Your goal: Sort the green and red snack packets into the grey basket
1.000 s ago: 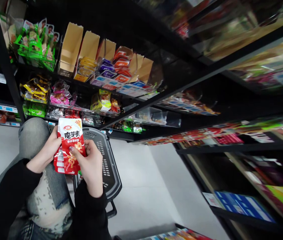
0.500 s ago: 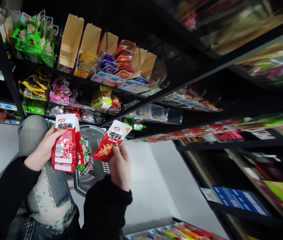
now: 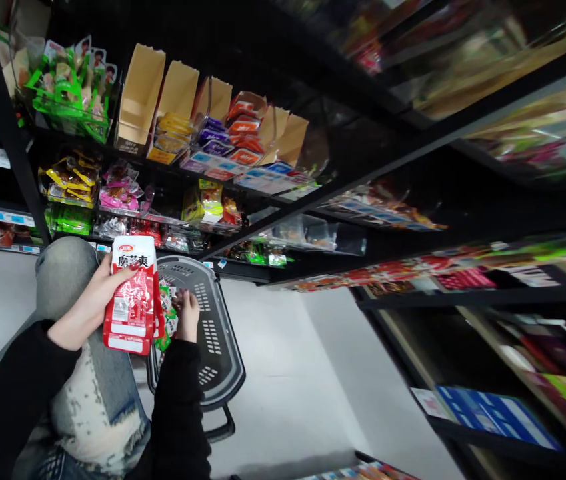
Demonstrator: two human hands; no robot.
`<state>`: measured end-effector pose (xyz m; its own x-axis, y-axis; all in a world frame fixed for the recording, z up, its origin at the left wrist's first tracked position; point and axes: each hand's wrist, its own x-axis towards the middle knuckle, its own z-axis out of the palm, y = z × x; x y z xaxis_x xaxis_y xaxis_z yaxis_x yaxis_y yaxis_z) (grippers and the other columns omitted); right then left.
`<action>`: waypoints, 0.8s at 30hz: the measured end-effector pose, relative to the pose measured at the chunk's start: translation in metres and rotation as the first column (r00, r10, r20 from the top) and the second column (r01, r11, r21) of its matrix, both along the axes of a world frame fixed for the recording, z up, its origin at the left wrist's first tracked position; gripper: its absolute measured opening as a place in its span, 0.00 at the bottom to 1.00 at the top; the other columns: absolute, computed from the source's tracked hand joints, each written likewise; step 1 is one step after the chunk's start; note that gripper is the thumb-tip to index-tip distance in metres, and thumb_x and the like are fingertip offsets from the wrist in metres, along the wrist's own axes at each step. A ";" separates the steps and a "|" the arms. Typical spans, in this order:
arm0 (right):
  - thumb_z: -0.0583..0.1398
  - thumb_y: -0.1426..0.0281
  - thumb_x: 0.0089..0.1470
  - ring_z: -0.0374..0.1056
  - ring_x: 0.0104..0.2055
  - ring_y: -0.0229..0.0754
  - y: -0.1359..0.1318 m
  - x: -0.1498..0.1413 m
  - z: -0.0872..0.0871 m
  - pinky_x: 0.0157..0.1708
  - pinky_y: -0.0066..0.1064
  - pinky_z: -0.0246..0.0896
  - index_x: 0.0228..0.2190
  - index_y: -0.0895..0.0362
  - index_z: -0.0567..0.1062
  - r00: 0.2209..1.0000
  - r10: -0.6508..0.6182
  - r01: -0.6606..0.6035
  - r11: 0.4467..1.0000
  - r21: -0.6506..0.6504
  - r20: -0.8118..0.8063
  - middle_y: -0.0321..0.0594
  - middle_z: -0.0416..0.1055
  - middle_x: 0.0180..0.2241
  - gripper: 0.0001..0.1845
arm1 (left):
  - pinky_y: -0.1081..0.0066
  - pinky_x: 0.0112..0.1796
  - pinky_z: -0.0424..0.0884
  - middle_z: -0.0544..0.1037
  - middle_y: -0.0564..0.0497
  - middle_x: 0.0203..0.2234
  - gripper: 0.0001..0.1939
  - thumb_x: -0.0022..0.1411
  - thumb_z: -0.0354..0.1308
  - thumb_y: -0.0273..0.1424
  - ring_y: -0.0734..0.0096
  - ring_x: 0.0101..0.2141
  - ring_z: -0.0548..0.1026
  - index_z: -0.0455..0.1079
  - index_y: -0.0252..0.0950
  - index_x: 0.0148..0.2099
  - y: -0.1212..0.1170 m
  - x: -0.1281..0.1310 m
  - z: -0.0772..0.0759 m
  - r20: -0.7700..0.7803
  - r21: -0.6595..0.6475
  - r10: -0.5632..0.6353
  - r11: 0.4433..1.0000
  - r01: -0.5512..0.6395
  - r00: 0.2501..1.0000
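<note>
My left hand (image 3: 93, 299) grips a stack of red and white snack packets (image 3: 131, 300) above my bent knee in torn jeans (image 3: 65, 275). My right hand (image 3: 187, 315) reaches down into a black shopping basket (image 3: 215, 333) on the floor, among small green and red packets (image 3: 167, 315). Its fingers are partly hidden behind the held stack, so what they hold, if anything, does not show.
Black shelves (image 3: 283, 213) run from the left to the far right, stocked with snack bags, brown card boxes (image 3: 140, 97) and green packs (image 3: 70, 83). The pale floor (image 3: 293, 373) lies right of the basket. A lower shelf holds blue boxes (image 3: 493, 410).
My right hand held one red packet up beside the stack half a second ago; it has dropped into the basket and the packet no longer shows in it. The left hand stays put.
</note>
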<state>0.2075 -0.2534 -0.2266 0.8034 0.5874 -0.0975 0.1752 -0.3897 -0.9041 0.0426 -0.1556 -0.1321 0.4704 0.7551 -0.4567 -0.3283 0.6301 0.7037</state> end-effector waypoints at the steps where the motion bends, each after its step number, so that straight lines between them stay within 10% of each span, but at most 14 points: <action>1: 0.43 0.52 0.53 0.61 0.22 0.38 0.004 -0.009 0.015 0.25 0.32 0.58 0.30 0.54 0.63 1.000 0.001 0.001 0.998 0.065 -0.019 0.34 0.61 0.20 0.21 | 0.72 0.27 0.69 0.77 0.53 0.26 0.20 0.44 0.63 0.26 0.73 0.24 0.73 0.63 0.35 0.41 0.000 0.001 0.000 -0.008 0.012 -0.002 1.000 0.002 1.000; 4: 0.50 0.55 0.52 0.58 0.22 0.34 0.013 -0.041 0.068 0.25 0.27 0.55 0.33 0.54 0.63 0.973 0.227 -0.207 0.940 0.270 -0.044 0.30 0.60 0.21 0.15 | 0.71 0.29 0.69 0.77 0.52 0.29 0.21 0.44 0.64 0.26 0.72 0.26 0.74 0.63 0.35 0.42 -0.001 0.003 -0.001 -0.021 0.067 0.006 0.998 -0.005 1.000; 8: 0.64 0.63 0.42 0.57 0.21 0.33 0.020 -0.066 0.111 0.23 0.26 0.52 0.29 0.54 0.64 0.940 0.333 -0.335 0.942 0.021 0.067 0.27 0.60 0.20 0.15 | 0.70 0.32 0.70 0.76 0.51 0.31 0.22 0.43 0.64 0.26 0.70 0.29 0.74 0.63 0.35 0.42 -0.001 0.004 -0.002 -0.015 0.079 0.023 0.997 -0.021 1.000; 24: 0.63 0.63 0.42 0.57 0.20 0.33 0.023 -0.064 0.106 0.21 0.25 0.52 0.24 0.55 0.65 0.972 0.223 -0.217 0.973 0.084 -0.070 0.29 0.62 0.18 0.13 | 0.68 0.32 0.70 0.78 0.50 0.32 0.22 0.45 0.61 0.24 0.68 0.29 0.75 0.63 0.35 0.44 0.001 -0.001 -0.003 0.095 -0.001 -0.018 1.000 0.018 0.995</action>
